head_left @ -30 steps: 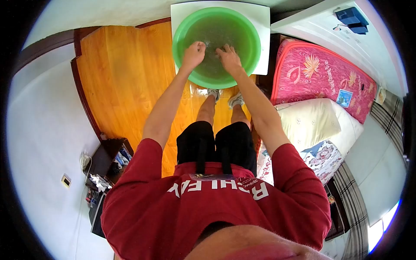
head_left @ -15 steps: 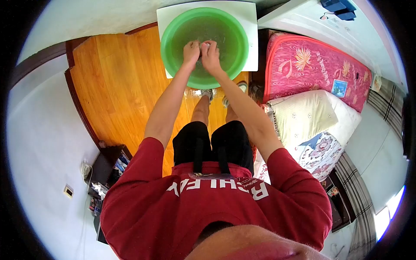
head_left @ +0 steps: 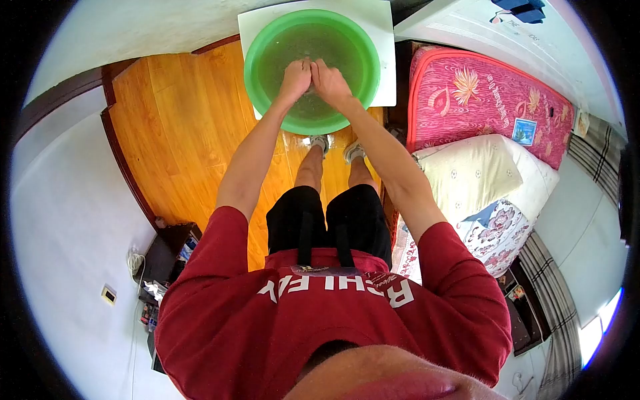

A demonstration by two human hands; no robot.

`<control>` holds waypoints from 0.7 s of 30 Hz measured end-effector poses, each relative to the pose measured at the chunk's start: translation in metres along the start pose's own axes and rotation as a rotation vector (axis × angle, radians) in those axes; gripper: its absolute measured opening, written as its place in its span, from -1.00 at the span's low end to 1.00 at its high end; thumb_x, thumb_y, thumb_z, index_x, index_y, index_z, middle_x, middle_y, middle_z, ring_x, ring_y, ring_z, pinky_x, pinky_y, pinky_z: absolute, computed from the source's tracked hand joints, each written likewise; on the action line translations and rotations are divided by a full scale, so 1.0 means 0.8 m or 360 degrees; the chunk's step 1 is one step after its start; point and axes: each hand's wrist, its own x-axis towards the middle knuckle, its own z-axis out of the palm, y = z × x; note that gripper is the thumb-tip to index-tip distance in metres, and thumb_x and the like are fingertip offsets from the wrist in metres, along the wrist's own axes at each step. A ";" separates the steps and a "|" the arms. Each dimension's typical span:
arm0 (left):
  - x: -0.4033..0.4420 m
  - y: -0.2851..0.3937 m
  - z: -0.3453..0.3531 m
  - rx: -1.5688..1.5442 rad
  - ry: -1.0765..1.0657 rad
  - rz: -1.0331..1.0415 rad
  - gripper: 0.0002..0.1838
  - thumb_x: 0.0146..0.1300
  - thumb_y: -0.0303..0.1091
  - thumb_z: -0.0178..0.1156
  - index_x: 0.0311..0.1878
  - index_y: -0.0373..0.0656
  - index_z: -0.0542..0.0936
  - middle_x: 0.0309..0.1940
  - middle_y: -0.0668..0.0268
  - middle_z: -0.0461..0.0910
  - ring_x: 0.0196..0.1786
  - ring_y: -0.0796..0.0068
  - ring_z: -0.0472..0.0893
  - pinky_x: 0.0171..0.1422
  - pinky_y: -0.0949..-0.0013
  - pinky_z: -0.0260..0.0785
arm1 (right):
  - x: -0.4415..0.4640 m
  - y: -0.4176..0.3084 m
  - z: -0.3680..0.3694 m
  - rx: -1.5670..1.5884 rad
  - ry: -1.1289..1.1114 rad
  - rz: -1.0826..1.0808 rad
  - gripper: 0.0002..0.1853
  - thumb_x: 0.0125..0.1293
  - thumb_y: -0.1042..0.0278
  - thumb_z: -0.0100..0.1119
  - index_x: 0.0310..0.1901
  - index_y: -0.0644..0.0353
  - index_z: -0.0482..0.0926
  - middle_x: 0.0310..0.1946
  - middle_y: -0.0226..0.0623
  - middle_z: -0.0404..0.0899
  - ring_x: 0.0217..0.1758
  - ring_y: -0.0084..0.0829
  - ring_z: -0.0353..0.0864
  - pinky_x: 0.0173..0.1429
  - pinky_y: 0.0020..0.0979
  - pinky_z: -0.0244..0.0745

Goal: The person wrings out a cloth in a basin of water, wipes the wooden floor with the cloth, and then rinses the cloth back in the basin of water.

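Red fabric of the short-sleeved T-shirt [head_left: 333, 327] fills the nearest part of the view, its white lettering upside down, with black shorts [head_left: 360, 220] beyond the hem. Past them both bare arms reach forward and converge over the green basin [head_left: 371, 70], a wide round tub of murky water [head_left: 307, 37].

Above the near half of that water, the left hand [head_left: 295, 81] and right hand [head_left: 331, 81] are side by side, fingers curled inward and fingertips meeting or almost so. Whether anything small is pinched between them I cannot tell; the fingers hide the spot.

A second ago the hands were well apart over the water; half a second ago they had come close together, and they are close together now. That suggests both are now working at one spot rather than separately.

The basin rests on a white tabletop [head_left: 387, 83], which shows around its rim. Below its near edge are the person's shoes [head_left: 320, 143], on a glossy wood-look floor [head_left: 180, 133]. Farther to the right, a pale pillow [head_left: 467, 180] lies beside a pink patterned mattress [head_left: 493, 127] with red edging.
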 end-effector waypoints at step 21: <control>-0.029 -0.029 -0.005 -0.0738 0.0042 -0.0823 -0.58 0.34 -0.06 -0.02 -0.13 -0.28 0.58 -0.35 0.21 0.62 -0.26 0.35 0.63 -0.25 0.30 0.52 | -0.020 -0.014 0.013 0.1159 0.0251 0.0336 -0.71 0.23 0.42 0.19 -0.01 0.19 0.53 -0.15 -0.13 0.61 -0.16 -0.18 0.65 -0.08 -0.24 0.54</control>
